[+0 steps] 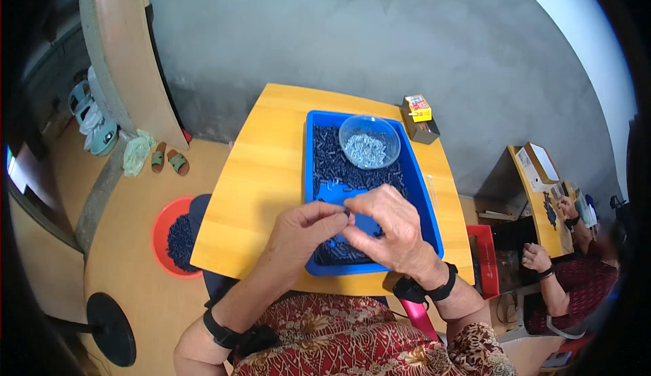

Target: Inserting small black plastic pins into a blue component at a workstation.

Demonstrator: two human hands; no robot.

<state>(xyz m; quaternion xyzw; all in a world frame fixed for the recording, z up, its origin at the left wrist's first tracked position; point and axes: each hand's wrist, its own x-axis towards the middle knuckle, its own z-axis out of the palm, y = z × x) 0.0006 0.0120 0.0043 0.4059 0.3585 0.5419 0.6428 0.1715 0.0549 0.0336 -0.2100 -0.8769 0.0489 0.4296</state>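
My left hand (298,237) pinches a small black piece (347,212) between thumb and fingertips, over the near part of a blue tray (435,223). My right hand (393,230) meets it there, thumb and forefinger curled in at the same piece; whatever its fingertips grip is hidden. Many short black pieces (327,155) of the same dark colour lie in the tray, around a bare patch of its blue bottom. At the tray's far right, a clear round bowl (344,134) rests on them, holding small silvery metal parts (366,151) that look like screws.
The tray stands on a yellow wooden table (261,166). Small boxes (422,125) are at its far right corner. On the floor to the left are a red basin (160,230) of black pieces and sandals (178,162). Another person (576,288) works at a table on the right.
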